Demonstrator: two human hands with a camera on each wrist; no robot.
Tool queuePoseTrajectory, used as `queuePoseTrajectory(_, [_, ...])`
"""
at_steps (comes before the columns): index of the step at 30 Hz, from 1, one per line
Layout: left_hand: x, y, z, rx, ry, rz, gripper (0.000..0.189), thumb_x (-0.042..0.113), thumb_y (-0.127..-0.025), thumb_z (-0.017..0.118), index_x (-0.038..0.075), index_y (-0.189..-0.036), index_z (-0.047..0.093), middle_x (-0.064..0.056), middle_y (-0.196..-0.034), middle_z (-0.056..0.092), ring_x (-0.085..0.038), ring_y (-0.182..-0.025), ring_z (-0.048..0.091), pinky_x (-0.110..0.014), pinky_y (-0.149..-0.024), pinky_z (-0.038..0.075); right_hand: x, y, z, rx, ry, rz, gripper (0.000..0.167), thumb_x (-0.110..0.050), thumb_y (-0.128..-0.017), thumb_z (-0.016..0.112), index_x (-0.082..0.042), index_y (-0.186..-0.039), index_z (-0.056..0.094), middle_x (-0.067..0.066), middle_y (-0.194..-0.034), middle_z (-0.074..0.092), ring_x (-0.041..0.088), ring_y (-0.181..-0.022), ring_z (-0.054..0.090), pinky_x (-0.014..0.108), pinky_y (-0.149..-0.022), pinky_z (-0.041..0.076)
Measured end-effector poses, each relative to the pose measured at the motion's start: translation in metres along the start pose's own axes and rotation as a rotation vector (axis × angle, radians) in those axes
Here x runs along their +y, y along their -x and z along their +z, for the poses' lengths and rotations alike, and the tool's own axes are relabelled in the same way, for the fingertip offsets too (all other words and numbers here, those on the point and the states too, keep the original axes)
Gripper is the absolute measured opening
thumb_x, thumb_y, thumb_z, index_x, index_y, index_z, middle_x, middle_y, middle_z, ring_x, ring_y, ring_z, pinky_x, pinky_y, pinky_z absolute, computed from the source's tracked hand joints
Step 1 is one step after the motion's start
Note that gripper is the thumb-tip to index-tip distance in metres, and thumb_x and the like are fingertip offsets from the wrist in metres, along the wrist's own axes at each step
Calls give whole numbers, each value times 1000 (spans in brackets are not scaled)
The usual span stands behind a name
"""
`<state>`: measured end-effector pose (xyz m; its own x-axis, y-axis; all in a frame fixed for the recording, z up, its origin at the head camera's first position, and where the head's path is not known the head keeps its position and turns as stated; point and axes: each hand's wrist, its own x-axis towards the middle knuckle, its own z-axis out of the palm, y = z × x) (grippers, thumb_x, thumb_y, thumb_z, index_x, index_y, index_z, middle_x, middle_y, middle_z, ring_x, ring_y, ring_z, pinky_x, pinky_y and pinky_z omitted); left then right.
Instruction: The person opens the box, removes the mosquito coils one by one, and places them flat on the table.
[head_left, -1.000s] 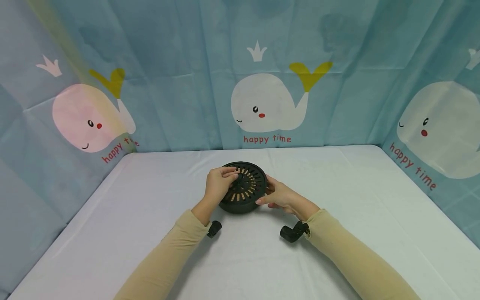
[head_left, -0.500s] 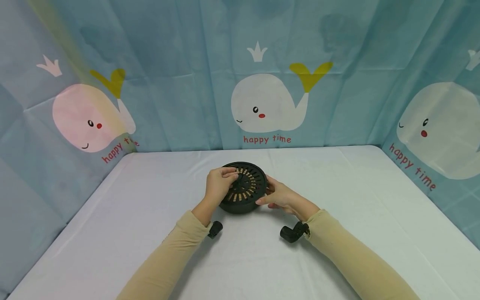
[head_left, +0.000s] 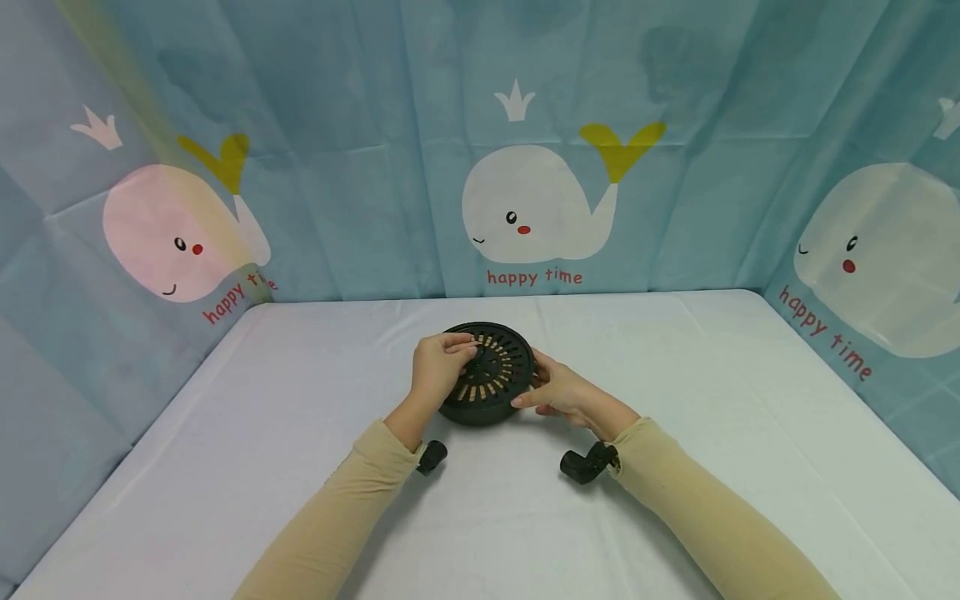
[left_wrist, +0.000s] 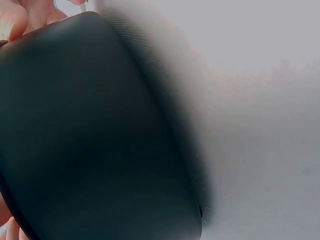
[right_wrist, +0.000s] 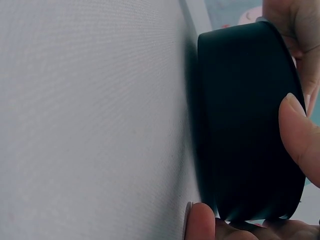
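A round black box, much like a mosquito coil holder (head_left: pixel 480 412), sits on the white tablecloth. Its black lid (head_left: pixel 495 375) has a ring of radial slots, and tan shows through several of them. My left hand (head_left: pixel 437 367) reaches over the lid from the left, thumb and fingers pinching at its middle; the fingers cover the pinched part. On the right side, my right hand (head_left: pixel 562 392) grips the wall. In the right wrist view the thumb (right_wrist: pixel 298 135) presses near the rim and the fingers curl under the far side. Only the dark side wall (left_wrist: pixel 95 130) fills the left wrist view.
White cloth (head_left: pixel 495 533) covers the table. Blue curtains (head_left: pixel 360 225) printed with whales hang behind it and at both sides. Black wrist cameras (head_left: pixel 583 467) stick out from both sleeves, low over the cloth.
The tan patches seen through the lid's slots have shifted and changed in width. Both hands stay almost where they were, and the box has not moved.
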<state>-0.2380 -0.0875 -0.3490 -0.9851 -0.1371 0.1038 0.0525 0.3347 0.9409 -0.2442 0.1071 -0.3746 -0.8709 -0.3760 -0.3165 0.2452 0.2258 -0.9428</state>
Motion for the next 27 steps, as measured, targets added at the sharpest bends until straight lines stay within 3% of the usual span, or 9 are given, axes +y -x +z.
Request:
queuePoseTrajectory(17, [4,3,1,26,2,-4,26,3,-92,66,-6,-116,68,-16,-106,71,-25,-96,70,-26,-69,55,-1,-1,0,6,-1,3,101,2,-82,75,-23,-158,12,16,-158,24,30,-143,27,33,-70,46])
queuePoseTrajectory(27, [6,1,-5,45,52,14,28,3,-92,65,-5,-119,66,-16,-105,71,-25,-96,69,-24,-70,55,1,0,-1,12,-9,27,103,0,-83,75,-21,-158,8,17,-158,22,29,-142,29,35,-77,45])
